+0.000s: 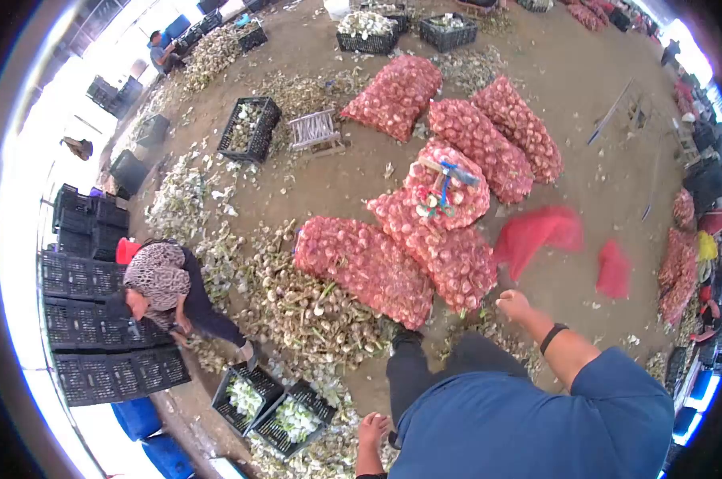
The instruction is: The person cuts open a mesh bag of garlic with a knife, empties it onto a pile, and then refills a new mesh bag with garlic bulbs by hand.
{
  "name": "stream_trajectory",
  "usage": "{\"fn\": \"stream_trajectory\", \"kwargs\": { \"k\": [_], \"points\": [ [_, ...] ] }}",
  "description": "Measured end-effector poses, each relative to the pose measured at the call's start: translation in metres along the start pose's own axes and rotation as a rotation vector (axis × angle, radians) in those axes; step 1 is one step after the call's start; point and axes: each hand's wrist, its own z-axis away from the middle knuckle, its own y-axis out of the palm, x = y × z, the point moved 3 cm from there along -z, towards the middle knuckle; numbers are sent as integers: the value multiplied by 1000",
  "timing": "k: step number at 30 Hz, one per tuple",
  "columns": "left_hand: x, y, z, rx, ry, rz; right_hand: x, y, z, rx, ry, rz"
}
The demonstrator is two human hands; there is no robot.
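Observation:
My right hand point(516, 306) is stretched forward beside the filled sacks, its fingers curled in with nothing visible in them. Just beyond it is a blurred red mesh bag point(543, 233), with a gap between bag and hand. A second, smaller red mesh piece point(612, 270) is farther right, also blurred. Low by my side, my left hand point(372, 431) has its fingers curled, and I see nothing in it. In front of my feet lies a full mesh sack of garlic point(369, 267). Another garlic sack point(449, 259) lies against it, and a blue-handled tool point(450, 172) rests on the sack behind.
Loose garlic point(309, 311) is heaped left of the sacks. A person in a patterned top point(157, 275) bends by stacked black crates point(98, 323). Two crates of pale trimmings point(272, 411) stand near my left. More full sacks point(481, 148) lie ahead, with a small wooden stool point(315, 130).

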Motion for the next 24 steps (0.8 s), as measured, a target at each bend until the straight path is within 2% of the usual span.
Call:
{"fn": "stream_trajectory", "kwargs": {
  "k": [1,3,6,8,10,11,12,13,14,15,16,18,19,20,21,22,23,24],
  "points": [
    [-10,-2,-15,28,-7,17,12,7,-5,-24,-4,24],
    [-22,-17,-40,0,58,171,30,25,-28,-64,-168,281],
    [-29,-34,-40,-49,88,202,60,46,-89,-11,-119,231],
    [1,-50,-42,-42,55,206,79,63,-154,-37,-208,-57],
    [28,-60,-38,-69,-24,148,187,71,-141,-24,-80,-276],
    [38,-63,-28,-95,-84,87,200,77,-178,95,-107,-487],
    [46,-62,-26,-123,-101,115,217,85,-215,153,-243,-291],
    [52,-60,-28,-130,-111,71,177,84,-321,-144,-737,41],
    [59,-58,-35,-134,-121,21,258,97,-268,-67,-154,-460],
    [67,-58,-40,-136,-136,-35,260,99,-305,-64,-91,-468],
    [75,-57,-43,-136,-155,-93,269,101,-336,-25,-202,-377],
    [90,-54,-50,-129,-189,-209,290,103,-375,-27,-106,-396],
    [101,-51,-44,-121,-214,-266,321,116,-348,8,-147,-278],
    [112,-48,-31,-114,-243,-320,322,118,-359,125,-161,-329],
    [121,-41,-18,-105,-265,-368,312,118,-383,127,-192,-345],
    [14,-17,-12,-88,-456,-679,311,119,-401,17,-66,-295],
    [42,-14,-20,-141,-292,-493,315,122,-414,-94,55,-238],
    [70,-14,-25,-141,-343,-341,316,128,-420,-73,52,-219]
  ]
}}
